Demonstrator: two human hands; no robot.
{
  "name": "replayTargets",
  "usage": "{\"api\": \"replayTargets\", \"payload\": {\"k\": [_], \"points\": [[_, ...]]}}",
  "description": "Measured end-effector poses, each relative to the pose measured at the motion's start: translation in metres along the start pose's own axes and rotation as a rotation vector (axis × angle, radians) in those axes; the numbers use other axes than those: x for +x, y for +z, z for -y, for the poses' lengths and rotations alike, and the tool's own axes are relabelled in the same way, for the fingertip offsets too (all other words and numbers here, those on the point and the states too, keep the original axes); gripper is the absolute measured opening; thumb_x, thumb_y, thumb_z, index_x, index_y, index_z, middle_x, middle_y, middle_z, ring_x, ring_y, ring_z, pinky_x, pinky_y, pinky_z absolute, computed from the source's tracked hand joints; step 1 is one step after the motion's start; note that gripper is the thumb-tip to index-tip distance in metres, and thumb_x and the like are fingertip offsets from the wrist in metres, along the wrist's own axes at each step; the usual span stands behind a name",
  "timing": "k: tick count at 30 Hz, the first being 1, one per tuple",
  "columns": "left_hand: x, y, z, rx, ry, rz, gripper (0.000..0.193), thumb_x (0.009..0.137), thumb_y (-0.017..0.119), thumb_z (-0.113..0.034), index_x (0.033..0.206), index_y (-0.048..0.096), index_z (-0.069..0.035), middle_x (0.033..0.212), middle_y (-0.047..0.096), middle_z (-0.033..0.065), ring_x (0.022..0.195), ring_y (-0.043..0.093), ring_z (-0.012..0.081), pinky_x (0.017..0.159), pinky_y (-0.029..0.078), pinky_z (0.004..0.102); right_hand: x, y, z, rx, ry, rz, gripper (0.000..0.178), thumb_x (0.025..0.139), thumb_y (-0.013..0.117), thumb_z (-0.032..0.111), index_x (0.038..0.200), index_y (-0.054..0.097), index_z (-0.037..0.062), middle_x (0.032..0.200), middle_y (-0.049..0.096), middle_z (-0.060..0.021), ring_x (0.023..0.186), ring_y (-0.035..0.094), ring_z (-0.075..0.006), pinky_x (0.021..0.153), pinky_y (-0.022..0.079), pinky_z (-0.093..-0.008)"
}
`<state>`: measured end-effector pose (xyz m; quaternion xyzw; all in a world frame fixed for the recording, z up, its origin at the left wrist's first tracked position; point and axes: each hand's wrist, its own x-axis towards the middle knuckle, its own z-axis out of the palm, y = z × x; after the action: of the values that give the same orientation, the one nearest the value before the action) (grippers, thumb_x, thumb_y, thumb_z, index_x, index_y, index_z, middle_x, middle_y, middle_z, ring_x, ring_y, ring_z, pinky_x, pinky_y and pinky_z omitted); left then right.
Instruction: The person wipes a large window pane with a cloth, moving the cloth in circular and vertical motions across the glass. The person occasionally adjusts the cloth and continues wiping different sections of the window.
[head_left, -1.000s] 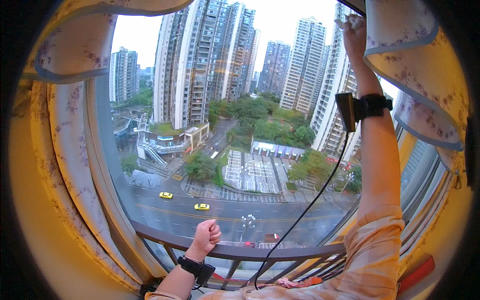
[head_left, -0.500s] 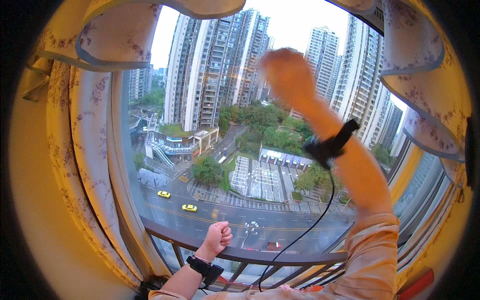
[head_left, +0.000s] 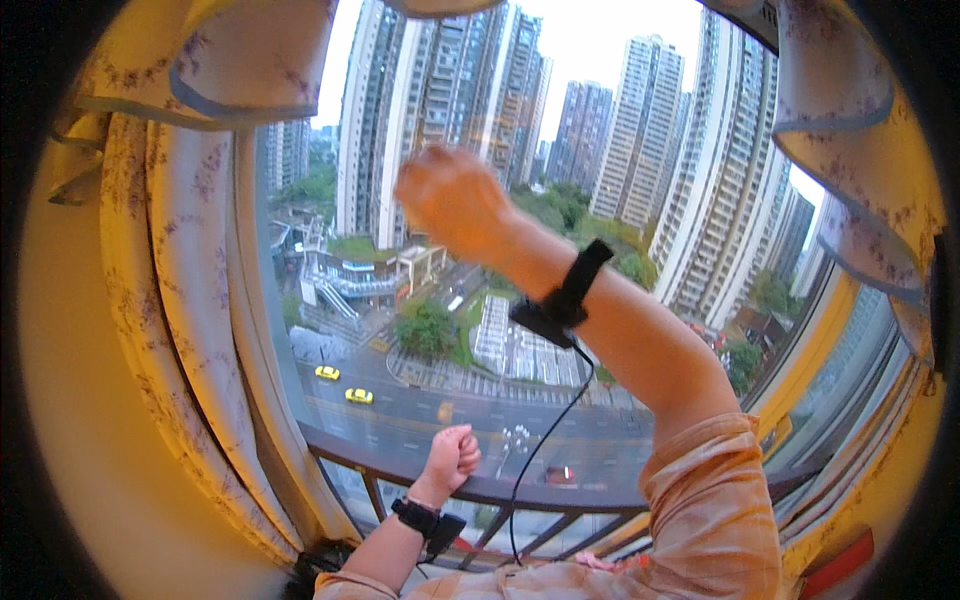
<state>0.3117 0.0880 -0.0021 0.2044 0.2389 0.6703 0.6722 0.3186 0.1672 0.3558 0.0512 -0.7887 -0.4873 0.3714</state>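
My right hand [head_left: 455, 203] is raised in front of a large window pane [head_left: 590, 60], slightly blurred. Its fingers are curled in, and whatever they may hold is hidden from this side. A black strap with a small device [head_left: 563, 300] sits on the right wrist, and a thin black cable [head_left: 545, 437] hangs from it. Lower down, beside the dark railing [head_left: 505, 490], my left hand [head_left: 452, 460] is closed in a fist with nothing showing in it. Another black wrist device [head_left: 430, 525] is strapped to the left wrist.
Flowered curtains [head_left: 205, 280] hang at the left, with a matching drape [head_left: 840, 130] at upper right. Yellow-lit window frames [head_left: 810, 345] stand at the right. Beyond the glass, far below, lie a road [head_left: 410, 415] with yellow taxis and tall apartment towers [head_left: 640, 130].
My right hand has swept left and somewhat down across the window. The left fist stays by the railing, slightly shifted right in the picture. The view has moved a little.
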Motion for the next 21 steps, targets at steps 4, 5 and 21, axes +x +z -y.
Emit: {"api": "replayTargets", "payload": {"k": [4, 5, 21], "points": [[-0.001, 0.001, -0.001, 0.004, 0.009, 0.016, 0.038, 0.095, 0.047, -0.02, 0.061, 0.032, -0.014, 0.051, 0.026, -0.0033, 0.039, 0.024, 0.0082, 0.036, 0.018, 0.0243, -0.096, -0.024, 0.055, 0.322, -0.207, 0.1, 0.01, 0.065, 0.063, 0.014, 0.069, 0.054, 0.0132, 0.076, 0.046, -0.0001, 0.079, 0.049, -0.0177, 0.068, 0.04, -0.0318], [-0.002, 0.002, -0.002, 0.019, 0.003, 0.018, 0.037, 0.095, 0.047, -0.019, 0.061, 0.032, -0.014, 0.051, 0.026, -0.0035, 0.039, 0.024, 0.008, 0.037, 0.018, 0.0242, -0.119, -0.036, 0.05, 0.247, -0.21, 0.106, 0.012, 0.063, 0.064, 0.012, 0.071, 0.056, 0.014, 0.078, 0.048, 0.0006, 0.084, 0.051, -0.0187, 0.073, 0.041, -0.0328], [0.003, 0.005, -0.002, 0.147, -0.025, 0.035, 0.042, 0.097, 0.046, -0.023, 0.058, 0.032, -0.014, 0.051, 0.026, -0.0031, 0.04, 0.024, 0.0074, 0.035, 0.017, 0.0227, -0.356, -0.177, 0.161, 0.133, 1.136, 0.281, 0.029, 0.067, 0.066, 0.0, 0.094, 0.063, 0.0101, 0.095, 0.064, -0.009, 0.095, 0.06, -0.0284, 0.087, 0.047, -0.0387]]}}
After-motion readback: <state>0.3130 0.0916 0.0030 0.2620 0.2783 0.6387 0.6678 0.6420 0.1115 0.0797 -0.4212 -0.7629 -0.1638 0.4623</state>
